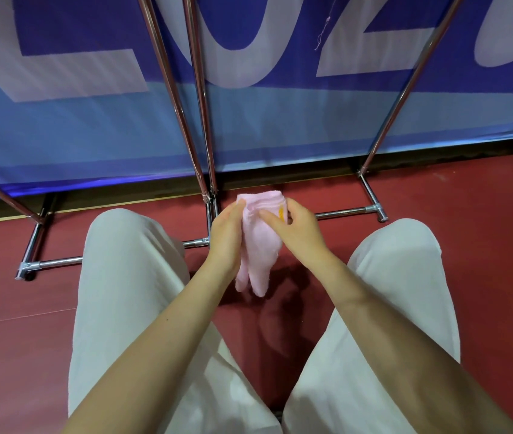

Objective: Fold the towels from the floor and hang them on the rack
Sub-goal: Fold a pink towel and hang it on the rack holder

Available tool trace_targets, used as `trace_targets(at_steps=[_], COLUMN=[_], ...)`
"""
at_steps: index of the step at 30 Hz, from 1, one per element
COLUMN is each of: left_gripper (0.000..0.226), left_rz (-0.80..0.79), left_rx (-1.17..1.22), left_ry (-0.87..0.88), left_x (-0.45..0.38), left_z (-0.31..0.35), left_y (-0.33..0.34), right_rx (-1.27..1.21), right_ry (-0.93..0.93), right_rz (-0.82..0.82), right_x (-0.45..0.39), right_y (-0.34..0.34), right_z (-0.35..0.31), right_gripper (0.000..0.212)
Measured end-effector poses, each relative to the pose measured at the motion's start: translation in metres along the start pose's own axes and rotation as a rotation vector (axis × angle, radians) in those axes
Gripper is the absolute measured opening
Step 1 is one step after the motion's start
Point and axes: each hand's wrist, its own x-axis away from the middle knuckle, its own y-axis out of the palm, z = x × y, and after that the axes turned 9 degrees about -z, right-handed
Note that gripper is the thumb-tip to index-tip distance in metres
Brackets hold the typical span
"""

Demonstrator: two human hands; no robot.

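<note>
Both knees (129, 277) frame my left hand (227, 236) and right hand (295, 233) gripping the half-folded towel (259, 261) mid-frame, nothing yet hung on the rack (186, 120).

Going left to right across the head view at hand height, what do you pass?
Left trouser knee → left hand → pink towel → right hand → right trouser knee.
</note>
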Motion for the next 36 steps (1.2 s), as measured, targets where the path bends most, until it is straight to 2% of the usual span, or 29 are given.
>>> trace_targets(at_steps=[2, 4, 7, 9, 11, 14, 18, 23, 26, 31, 34, 36], left_gripper=[0.036, 0.039, 0.025, 0.019, 0.021, 0.021, 0.021, 0.016, 0.019, 0.024, 0.032, 0.027], left_rz=[-0.021, -0.067, -0.146, -0.124, -0.089, -0.1, -0.123, -0.153, -0.096, 0.106, 0.127, 0.161], left_rx=[0.059, 0.067, -0.169, -0.232, -0.174, -0.082, -0.063, -0.082, -0.093, 0.179, 0.391, 0.467], left_ry=[-0.037, -0.039, 0.087, 0.162, 0.187, 0.233, 0.264, 0.27, 0.301, 0.242, 0.227, 0.231], left_x=[0.003, 0.008, 0.013, 0.013, 0.013, 0.012, 0.011, 0.019, 0.015, -0.005, -0.016, -0.021], left_z=[-0.003, -0.006, -0.012, -0.013, -0.008, 0.004, 0.014, 0.018, 0.023, 0.033, 0.041, 0.049], left_y=[0.005, 0.01, 0.012, 0.01, 0.008, 0.0, -0.014, -0.015, -0.02, -0.041, -0.059, -0.066], right_rx=[0.034, -0.042, -0.159, -0.203, -0.221, -0.298, -0.235, -0.027, -0.05, -0.175, -0.253, -0.289], right_ry=[-0.025, -0.005, 0.053, 0.043, 0.004, -0.04, 0.011, 0.177, 0.266, 0.322, 0.33, 0.29], right_rz=[0.057, 0.082, 0.092, 0.087, 0.049, -0.112, -0.351, -0.379, -0.351, -0.375, -0.322, -0.278], right_x=[0.002, 0.003, 0.006, 0.009, 0.013, 0.021, 0.026, 0.014, 0.01, 0.009, 0.006, 0.002], right_y=[-0.002, -0.002, -0.002, -0.002, -0.001, 0.001, 0.006, 0.043, 0.058, 0.06, 0.05, 0.039], right_z=[0.001, 0.003, 0.0, -0.001, -0.001, -0.004, 0.004, 0.021, 0.032, 0.05, 0.042, 0.032], right_gripper=[0.037, 0.034, 0.05, 0.045, 0.028, 0.013, 0.018, 0.019, 0.031, 0.042, 0.028, 0.019])
